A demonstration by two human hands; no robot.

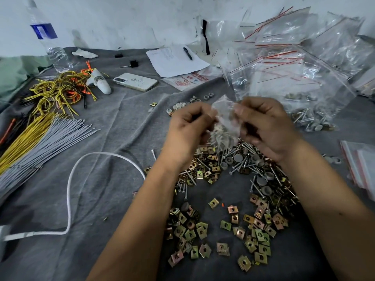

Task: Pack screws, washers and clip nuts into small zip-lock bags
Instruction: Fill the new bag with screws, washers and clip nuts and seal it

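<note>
Left hand (190, 124) and right hand (263, 122) each pinch a clear, crinkled zip-lock bag (225, 116); brassy square clip nuts (203, 232) lie below.

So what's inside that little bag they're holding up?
The small bag, pinched at its top by the left hand and right hand, shows pale screw-like pieces bunched at its bottom. Blur and the fingers hide any washers or clip nuts.
</note>
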